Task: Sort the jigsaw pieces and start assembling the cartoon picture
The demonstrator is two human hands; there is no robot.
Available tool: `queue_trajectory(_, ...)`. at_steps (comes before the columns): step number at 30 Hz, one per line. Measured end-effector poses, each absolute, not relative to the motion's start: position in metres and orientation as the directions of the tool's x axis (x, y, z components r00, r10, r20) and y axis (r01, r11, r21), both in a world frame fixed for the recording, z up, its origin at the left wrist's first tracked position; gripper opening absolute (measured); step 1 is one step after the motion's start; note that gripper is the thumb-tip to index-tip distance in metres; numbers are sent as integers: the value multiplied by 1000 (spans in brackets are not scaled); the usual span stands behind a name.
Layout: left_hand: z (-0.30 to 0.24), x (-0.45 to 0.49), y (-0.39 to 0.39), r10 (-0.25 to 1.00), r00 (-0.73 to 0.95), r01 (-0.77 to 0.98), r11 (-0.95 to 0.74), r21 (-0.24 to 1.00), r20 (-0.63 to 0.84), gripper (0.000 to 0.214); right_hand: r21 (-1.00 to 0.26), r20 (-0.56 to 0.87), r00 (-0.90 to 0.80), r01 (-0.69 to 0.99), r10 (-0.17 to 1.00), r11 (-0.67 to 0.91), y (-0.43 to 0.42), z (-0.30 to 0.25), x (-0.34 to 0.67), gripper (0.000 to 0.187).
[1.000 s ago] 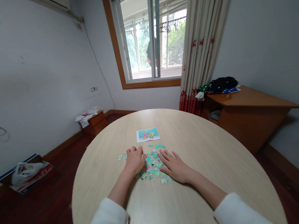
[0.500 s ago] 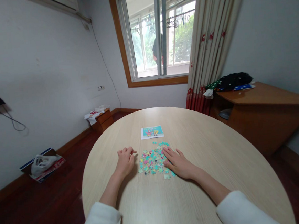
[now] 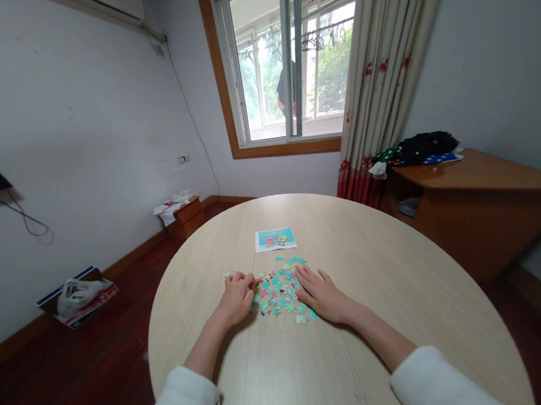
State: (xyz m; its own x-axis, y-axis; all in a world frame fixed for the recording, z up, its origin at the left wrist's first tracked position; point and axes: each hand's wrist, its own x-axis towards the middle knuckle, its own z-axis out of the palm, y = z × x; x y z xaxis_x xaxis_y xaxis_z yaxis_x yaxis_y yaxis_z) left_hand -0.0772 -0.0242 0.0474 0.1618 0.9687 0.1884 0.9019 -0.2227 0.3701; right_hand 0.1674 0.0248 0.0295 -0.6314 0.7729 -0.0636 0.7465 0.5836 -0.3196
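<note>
A loose heap of small jigsaw pieces (image 3: 280,292), mostly turquoise with pink and yellow bits, lies on the round table. My left hand (image 3: 239,297) is at the heap's left edge, its fingers curled and their tips at the pieces; whatever they hold is hidden. A few light pieces (image 3: 229,274) show just beyond its knuckles. My right hand (image 3: 324,295) lies flat along the heap's right side, fingers stretched out and touching the pieces. Behind the heap is a small picture sheet (image 3: 276,239) with two cartoon figures on turquoise.
The pale wooden round table (image 3: 392,318) fills the foreground. At the right stands a brown desk (image 3: 488,179) with dark cloths (image 3: 428,146) on it. A low wooden stool (image 3: 187,215) is far left. Outside the window, a person (image 3: 285,89) is partly visible.
My left hand has moved right to the heap's edge, uncovering the few pieces on the left. My right hand has stayed in place.
</note>
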Motion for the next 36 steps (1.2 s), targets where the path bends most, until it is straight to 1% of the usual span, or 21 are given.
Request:
queue_trajectory(3, 45, -86, -20, 984, 41, 932, -101, 349, 175, 19, -322, -65, -632, 746, 772, 583, 25, 30, 167, 65)
queue_trajectory(5, 43, -95, -17, 983, -54, 929, -16, 370, 178, 18, -326, -65, -633, 744, 771, 583, 25, 30, 167, 66)
queue_trajectory(7, 43, -104, -15, 975, -117, 909, 28, 416, 191, 17, -330, -70, -635, 743, 770, 582, 25, 29, 167, 67)
queue_trajectory(9, 43, -109, -15, 961, -148, 875, 17, 483, 234, 15, -336, -70, -636, 740, 768, 583, 25, 30, 168, 67)
queue_trajectory(11, 46, -109, -17, 952, -138, 829, -41, 558, 274, 15, -338, -72, -636, 740, 768, 582, 25, 30, 167, 67)
queue_trajectory(13, 50, -104, -21, 960, -77, 788, -107, 607, 270, 15, -337, -79, -634, 744, 769, 578, 25, 32, 167, 67)
queue_trajectory(14, 53, -99, -24, 969, -33, 777, -128, 617, 244, 15, -335, -86, -633, 746, 769, 576, 25, 32, 167, 67)
queue_trajectory(17, 60, -86, -29, 989, 72, 786, -138, 602, 132, 17, -330, -94, -633, 748, 769, 576, 25, 32, 167, 68)
queue_trajectory(20, 60, -85, -27, 992, 80, 819, -121, 560, 98, 17, -337, -83, -634, 744, 769, 578, 25, 30, 167, 67)
queue_trajectory(22, 55, -93, -22, 991, 14, 849, -82, 521, 132, 19, -342, -79, -638, 739, 766, 580, 25, 29, 168, 66)
queue_trajectory(24, 50, -103, -18, 980, -90, 873, -8, 487, 178, 20, -341, -79, -640, 738, 764, 582, 25, 30, 168, 65)
queue_trajectory(26, 47, -109, -15, 958, -181, 876, 55, 480, 221, 19, -334, -86, -636, 744, 767, 579, 24, 32, 167, 65)
queue_trajectory(27, 47, -110, -15, 949, -202, 868, 60, 493, 240, 18, -330, -93, -632, 748, 769, 575, 24, 32, 167, 65)
queue_trajectory(29, 48, -105, -18, 950, -166, 843, -4, 538, 266, 17, -325, -105, -627, 756, 772, 569, 24, 34, 166, 66)
queue_trajectory(31, 49, -94, -22, 965, -45, 810, -117, 575, 259, 17, -323, -106, -626, 756, 772, 569, 24, 34, 166, 66)
queue_trajectory(34, 51, -78, -27, 969, 139, 777, -236, 584, 206, 15, -317, -100, -625, 757, 774, 571, 25, 33, 166, 66)
queue_trajectory(36, 51, -74, -28, 968, 194, 778, -250, 577, 159, 16, -315, -99, -624, 759, 775, 570, 25, 32, 166, 66)
